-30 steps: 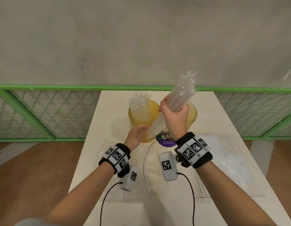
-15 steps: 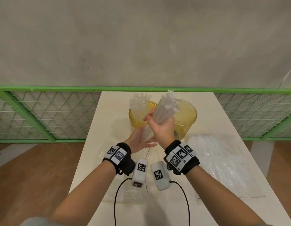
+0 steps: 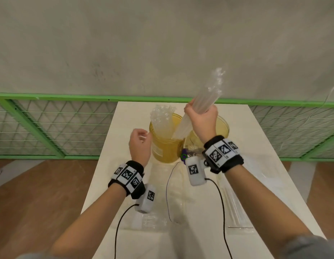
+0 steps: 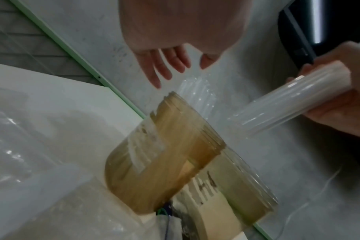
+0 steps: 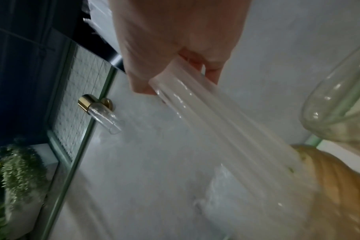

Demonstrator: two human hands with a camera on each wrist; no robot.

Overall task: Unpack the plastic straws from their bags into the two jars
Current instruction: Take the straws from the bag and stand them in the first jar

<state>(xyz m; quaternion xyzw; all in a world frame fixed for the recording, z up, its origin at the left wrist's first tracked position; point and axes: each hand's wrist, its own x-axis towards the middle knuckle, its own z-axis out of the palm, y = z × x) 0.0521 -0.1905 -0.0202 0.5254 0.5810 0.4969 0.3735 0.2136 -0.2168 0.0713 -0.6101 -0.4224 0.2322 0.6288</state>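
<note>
Two yellow-tinted clear jars stand side by side at the far middle of the white table. The left jar holds a bunch of clear straws leaning left. My right hand grips a tilted bundle of clear straws; its lower end dips over the left jar's mouth, in front of the right jar. My left hand hovers just left of the left jar, fingers relaxed and holding nothing.
Clear plastic bags lie on the table to the right and near its front, some with straws inside. A green mesh railing runs behind the table before a grey wall. Wrist-camera cables trail across the tabletop.
My right hand has lifted the straw bundle up and to the right, tilting its lower end over the left jar. My left hand let go of the bundle's base and moved left.
</note>
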